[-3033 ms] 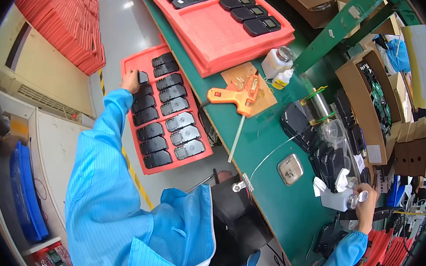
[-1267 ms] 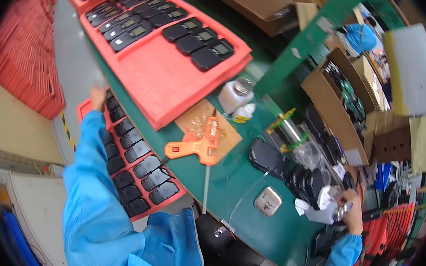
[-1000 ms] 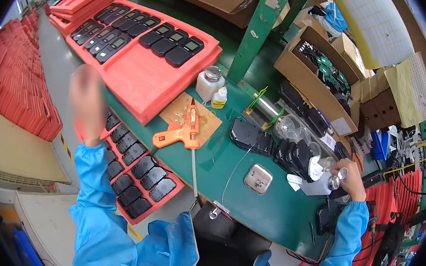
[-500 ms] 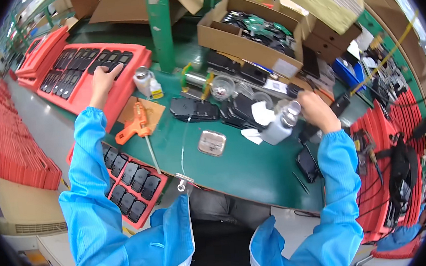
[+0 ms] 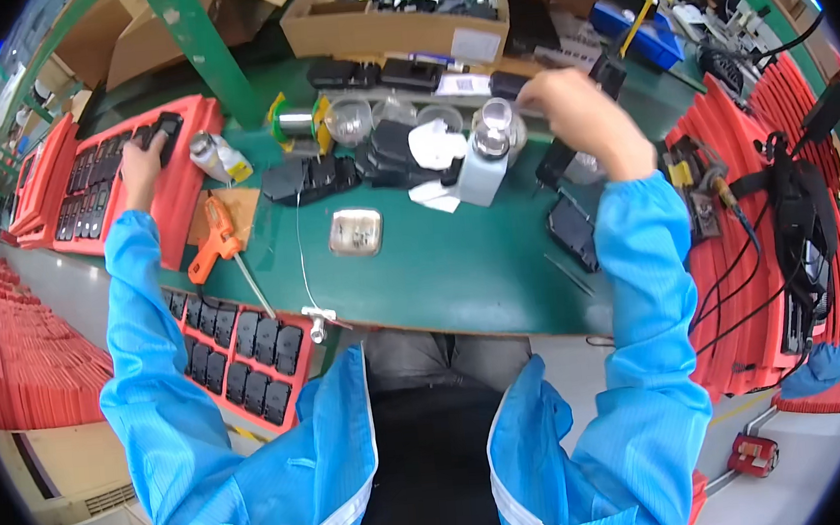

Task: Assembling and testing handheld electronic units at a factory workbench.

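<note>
My left hand (image 5: 141, 168) reaches out to the red tray (image 5: 191, 172) on the left end of the green bench and closes on a black device (image 5: 168, 128) at the tray's far corner. Several more black devices lie in rows in that tray. My right hand (image 5: 581, 117) hovers above the bench at the back right, fingers curled and blurred, its fingertips close to the top of a white dispenser bottle (image 5: 482, 167). Whether it holds anything cannot be made out. Both arms wear blue sleeves.
An orange-handled tool (image 5: 210, 247) lies on a cardboard pad beside a small bottle (image 5: 215, 158). Black parts (image 5: 315, 177), a white wipe (image 5: 435, 145) and a square metal piece (image 5: 356, 231) sit mid-bench. A second red tray (image 5: 292, 324) of devices lies below the bench. Cardboard boxes (image 5: 392, 28) stand behind.
The view has swung to face the bench. My left hand rose from the lower tray to the tray on the bench. My right hand lifted off the white bottle.
</note>
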`<control>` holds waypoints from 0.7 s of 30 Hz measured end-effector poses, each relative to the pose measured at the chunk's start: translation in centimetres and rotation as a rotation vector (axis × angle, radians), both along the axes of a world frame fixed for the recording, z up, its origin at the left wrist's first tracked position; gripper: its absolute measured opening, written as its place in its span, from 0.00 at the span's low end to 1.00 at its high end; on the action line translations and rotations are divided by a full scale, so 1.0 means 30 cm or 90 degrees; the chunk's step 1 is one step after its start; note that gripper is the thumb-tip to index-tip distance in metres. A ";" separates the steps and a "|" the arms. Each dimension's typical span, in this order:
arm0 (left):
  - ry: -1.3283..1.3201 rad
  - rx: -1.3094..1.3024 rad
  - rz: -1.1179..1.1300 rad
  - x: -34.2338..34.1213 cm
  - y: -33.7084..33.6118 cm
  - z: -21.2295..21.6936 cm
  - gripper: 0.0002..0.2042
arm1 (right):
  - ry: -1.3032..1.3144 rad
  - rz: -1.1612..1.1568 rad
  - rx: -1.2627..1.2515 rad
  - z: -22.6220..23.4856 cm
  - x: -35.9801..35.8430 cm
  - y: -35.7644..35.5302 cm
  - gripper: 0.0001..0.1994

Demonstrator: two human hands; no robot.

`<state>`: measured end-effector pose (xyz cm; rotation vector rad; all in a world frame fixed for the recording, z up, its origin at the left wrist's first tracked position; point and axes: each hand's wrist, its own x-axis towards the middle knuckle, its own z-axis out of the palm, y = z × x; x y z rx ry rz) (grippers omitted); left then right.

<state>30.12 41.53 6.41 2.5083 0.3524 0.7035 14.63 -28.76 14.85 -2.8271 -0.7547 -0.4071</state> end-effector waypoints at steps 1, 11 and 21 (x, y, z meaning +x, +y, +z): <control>0.023 -0.060 -0.059 0.029 0.104 -0.002 0.31 | -0.047 -0.012 0.066 0.031 -0.046 0.010 0.11; -0.264 -0.935 -0.283 -0.576 -0.294 0.191 0.28 | 0.677 0.318 0.324 -0.226 -0.688 0.269 0.18; 0.068 -1.319 -0.585 -1.212 -0.754 0.044 0.35 | 0.818 -0.202 1.322 -0.909 -0.869 0.433 0.15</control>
